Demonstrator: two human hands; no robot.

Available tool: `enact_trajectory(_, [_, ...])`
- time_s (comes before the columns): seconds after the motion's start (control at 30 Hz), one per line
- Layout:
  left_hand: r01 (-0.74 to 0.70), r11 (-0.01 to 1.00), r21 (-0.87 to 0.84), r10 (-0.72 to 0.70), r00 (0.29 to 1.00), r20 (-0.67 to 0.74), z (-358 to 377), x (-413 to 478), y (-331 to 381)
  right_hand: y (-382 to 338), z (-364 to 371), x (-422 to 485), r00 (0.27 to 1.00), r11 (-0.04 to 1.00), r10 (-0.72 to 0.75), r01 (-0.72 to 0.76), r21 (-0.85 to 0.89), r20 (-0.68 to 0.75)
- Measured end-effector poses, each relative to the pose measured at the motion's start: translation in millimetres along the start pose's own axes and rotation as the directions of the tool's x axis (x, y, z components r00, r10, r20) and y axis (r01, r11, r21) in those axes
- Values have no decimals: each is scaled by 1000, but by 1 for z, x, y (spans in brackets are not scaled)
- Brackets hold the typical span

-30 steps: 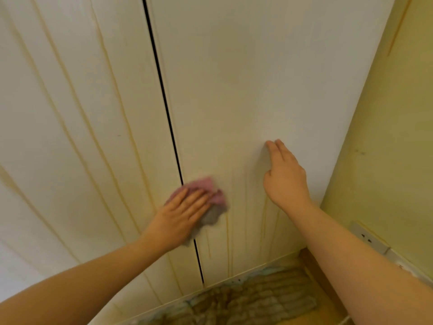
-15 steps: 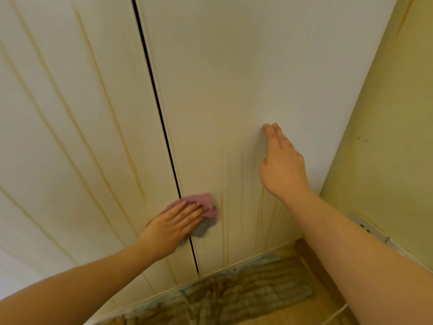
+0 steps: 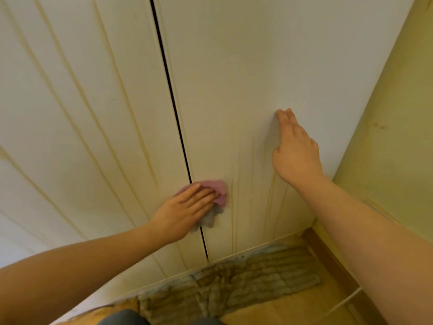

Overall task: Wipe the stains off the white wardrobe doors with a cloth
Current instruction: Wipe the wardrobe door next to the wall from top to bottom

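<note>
Two white wardrobe doors fill the view, split by a dark vertical gap. The left door (image 3: 77, 109) carries several long yellow-brown drip streaks. The right door (image 3: 246, 66) has thinner streaks (image 3: 232, 207) low down. A pink cloth (image 3: 219, 191) lies flat on the doors across the gap near the bottom. My left hand (image 3: 185, 212) presses it with straight fingers. My right hand (image 3: 295, 151) rests flat on the right door, fingers straight, higher up and to the right.
A yellow-green wall (image 3: 384, 137) meets the wardrobe on the right. A stained grey ribbed mat (image 3: 234, 285) lies on the wooden floor at the foot of the doors. A brown skirting board (image 3: 332, 259) and a white cable (image 3: 342, 303) run along the wall.
My left hand has slid the cloth down the doors and slightly right along the gap. My right hand has stayed flat on the right door.
</note>
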State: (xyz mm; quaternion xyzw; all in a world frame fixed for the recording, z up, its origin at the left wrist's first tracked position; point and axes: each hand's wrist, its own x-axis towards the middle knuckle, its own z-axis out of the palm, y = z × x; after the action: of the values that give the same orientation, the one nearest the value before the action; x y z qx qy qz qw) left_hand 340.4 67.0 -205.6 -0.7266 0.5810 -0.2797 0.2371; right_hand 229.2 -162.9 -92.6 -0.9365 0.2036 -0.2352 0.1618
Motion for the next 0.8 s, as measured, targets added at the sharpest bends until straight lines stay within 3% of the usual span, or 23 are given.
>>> enact_trajectory(0.1, [36,999,-39,-39,997,-67,0,3,-8,0,0,-1,1000,1000,2,-2,2,-1])
enact_trajectory(0.17, [8,999,-45,-7,1000,21,5,5,0,0,0,-1,1000,1000,-2,2,-6,-3])
enact_trajectory(0.23, [-98,993,-62,107,982,153,13,6,20,0,0,0,1000,1000,-4,4,-17,-2])
enact_trajectory(0.33, [-151,970,-189,226,845,485,32,5,55,3,1,-1,1000,999,2,-1,-41,15])
enact_trajectory(0.37, [-166,964,-206,251,821,513,34,5,61,3,2,-2,1000,999,-1,2,-44,19])
enact_trajectory(0.43, [-182,971,-154,237,815,530,31,6,65,4,2,-2,1000,999,-8,8,-40,10])
enact_trajectory(0.53, [-145,988,-54,154,945,288,24,1,47,3,2,-1,1000,999,-17,17,-38,-4])
enact_trajectory(0.63, [-120,991,-58,132,944,302,22,4,37,4,5,-2,1000,999,-20,20,-33,-10])
enact_trajectory(0.73, [-267,962,-62,270,884,381,37,15,54,5,7,-2,1000,999,-24,23,-43,-12])
enact_trajectory(0.8, [-295,939,-175,341,750,566,48,26,75,5,7,-1,1000,998,-27,26,-64,-12])
